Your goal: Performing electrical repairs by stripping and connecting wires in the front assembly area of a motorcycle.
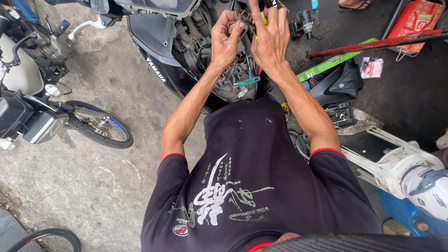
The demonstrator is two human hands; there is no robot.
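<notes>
Two hands work close together at the far edge of the view: your left hand [227, 39] is pinched on a small connector [243, 18] with coloured wires, and your right hand [270, 39] touches the same bundle with its fingers spread apart, not clamped. The connector sits just above the open engine bay [219, 70] of the black motorcycle [154, 60]. In my judgement the thin wires could pull loose if you tug sideways, and the green T-handle tool [248, 80] resting among the engine parts could slide out. You stand on a stained concrete floor [93, 177]. Another motorcycle [42, 102] is parked at the left, white body panels [410, 172] lie at the right, and a cordless drill [303, 23] lies far right.
</notes>
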